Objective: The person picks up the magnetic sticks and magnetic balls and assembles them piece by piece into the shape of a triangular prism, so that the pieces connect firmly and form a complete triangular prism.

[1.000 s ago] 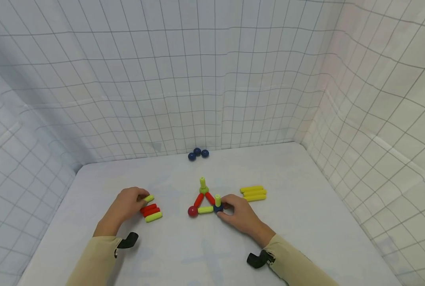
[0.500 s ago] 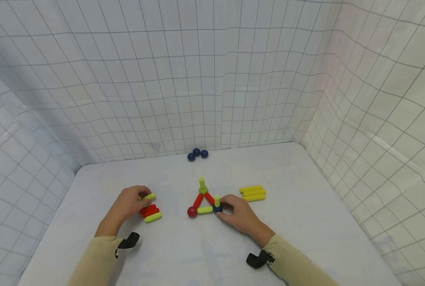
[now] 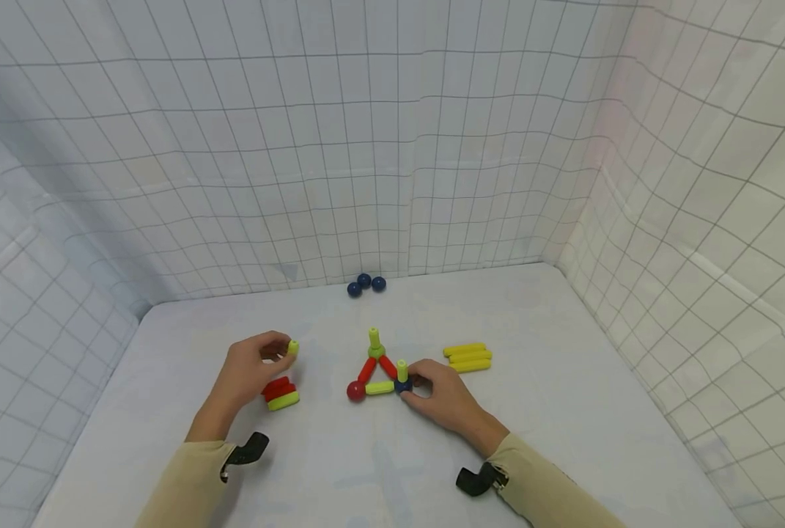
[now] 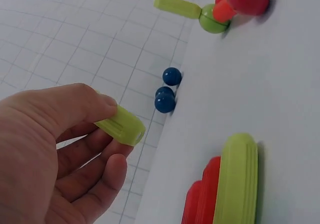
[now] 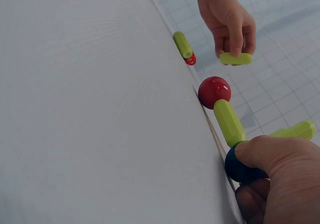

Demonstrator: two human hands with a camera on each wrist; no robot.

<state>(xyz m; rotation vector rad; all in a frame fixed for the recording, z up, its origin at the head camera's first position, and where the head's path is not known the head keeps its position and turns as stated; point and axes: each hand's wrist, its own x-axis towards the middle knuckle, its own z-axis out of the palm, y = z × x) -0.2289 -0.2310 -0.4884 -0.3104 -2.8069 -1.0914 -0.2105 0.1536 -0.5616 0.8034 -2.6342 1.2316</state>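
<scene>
Watching left hand (image 3: 247, 372): I'm seeing fingers pinching a green stick (image 4: 123, 127).
Right hand (image 3: 445, 397): I'm monitoring fingers gripping a blue ball (image 5: 239, 167) bearing an upright rod (image 3: 402, 370).

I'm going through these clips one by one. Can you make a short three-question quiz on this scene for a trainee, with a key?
1. What does the left hand pinch?
2. True or false: the right hand holds nothing.
3. How many loose blue balls lie near the far edge of the table?
A) two
B) three
C) five

Key
1. A green rod.
2. False; it grips a blue ball joined to rods.
3. B
</scene>
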